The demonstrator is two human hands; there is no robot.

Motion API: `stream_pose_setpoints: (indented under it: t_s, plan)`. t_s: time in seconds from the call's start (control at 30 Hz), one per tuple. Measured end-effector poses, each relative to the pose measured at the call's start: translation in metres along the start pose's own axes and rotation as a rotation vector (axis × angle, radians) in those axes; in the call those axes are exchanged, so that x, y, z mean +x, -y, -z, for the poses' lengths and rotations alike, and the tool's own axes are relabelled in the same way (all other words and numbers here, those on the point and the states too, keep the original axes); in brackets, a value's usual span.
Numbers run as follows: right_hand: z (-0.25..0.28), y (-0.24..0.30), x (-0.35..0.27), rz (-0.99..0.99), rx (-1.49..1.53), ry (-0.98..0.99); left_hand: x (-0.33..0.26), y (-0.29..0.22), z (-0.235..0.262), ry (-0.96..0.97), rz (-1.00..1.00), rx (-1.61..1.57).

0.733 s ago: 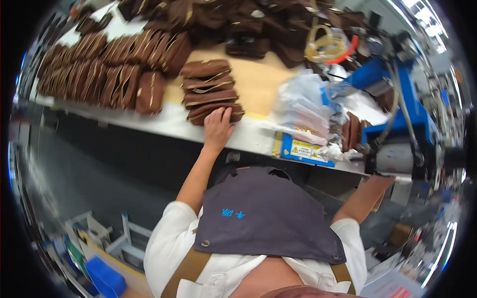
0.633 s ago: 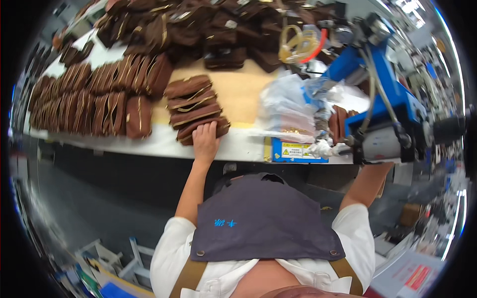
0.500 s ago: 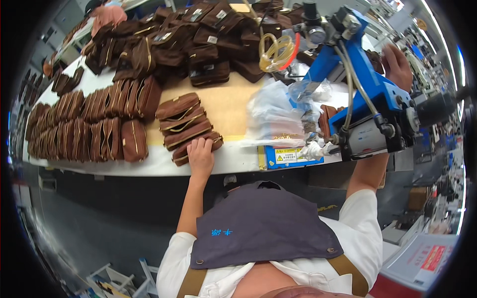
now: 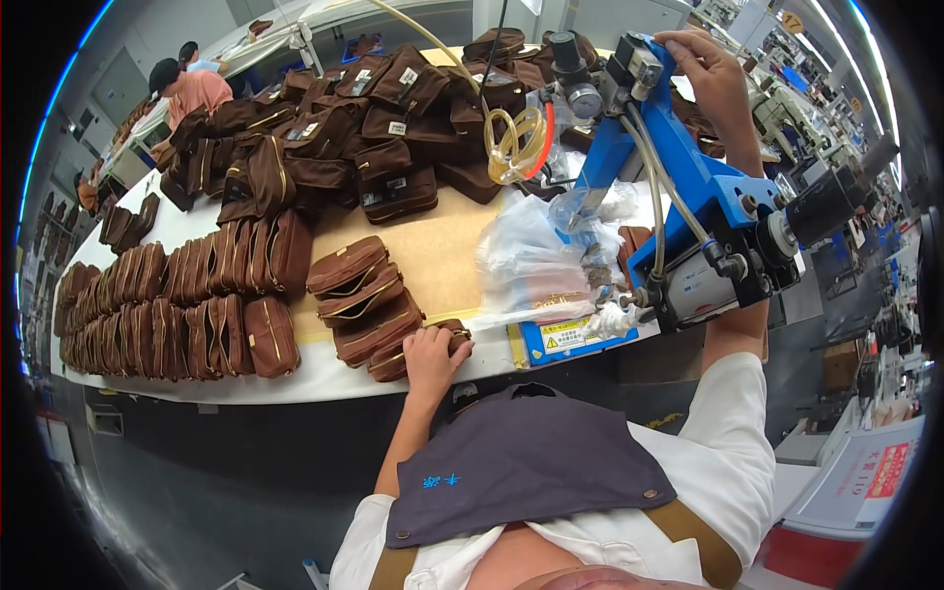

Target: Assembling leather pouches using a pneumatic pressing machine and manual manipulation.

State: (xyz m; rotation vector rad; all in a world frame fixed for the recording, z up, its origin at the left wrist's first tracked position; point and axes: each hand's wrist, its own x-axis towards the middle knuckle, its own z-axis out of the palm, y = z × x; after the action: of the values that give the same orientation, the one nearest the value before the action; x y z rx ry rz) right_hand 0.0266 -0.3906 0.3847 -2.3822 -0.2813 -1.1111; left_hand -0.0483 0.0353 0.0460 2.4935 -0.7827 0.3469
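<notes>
My left hand (image 4: 431,362) is closed over the nearest brown zip pouch (image 4: 389,368), at the table's front edge. Its fingers hide the middle of that pouch. Behind it lie several more brown pouches (image 4: 352,277) in a short overlapping row, some with gold zips gaping. My right hand (image 4: 710,81) is raised beside the top of a blue pneumatic press (image 4: 629,138). The fingers are bent but apart, with the fingertips at the valve block (image 4: 637,71); whether they press on it I cannot tell. My right forearm passes behind the press, partly hidden.
Two long rows of brown pouches (image 4: 187,339) stand at the left. Dark brown bags (image 4: 393,128) heap up at the back. Crumpled clear plastic (image 4: 526,251) lies beside the press, below a coiled yellow hose (image 4: 516,147). A person in pink (image 4: 197,93) is far left.
My right hand has moved up from behind the press to its top. My left hand stays on the nearest pouch and now sits at its right part. The whole view has tilted.
</notes>
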Motion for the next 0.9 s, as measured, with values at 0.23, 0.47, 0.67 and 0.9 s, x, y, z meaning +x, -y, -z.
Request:
stream_pose_setpoints:
  t_s: [0.23,0.47,0.67,0.9]
  plan:
    - [0.012,-0.005,-0.001,-0.091,0.006,-0.008,-0.003,-0.014,-0.02,-0.139,0.1,0.101]
    - [0.01,0.007,0.003,0.041,-0.052,0.25,-0.008,-0.016,-0.02,-0.112,0.15,0.042]
    - [0.01,0.021,-0.037,-0.147,-0.05,-0.141,-0.003,-0.02,-0.018,-0.062,0.062,-0.071]
    - [0.028,-0.178,-0.356,-0.652,-0.014,0.087,0.006,-0.019,-0.016,-0.036,0.245,-0.325]
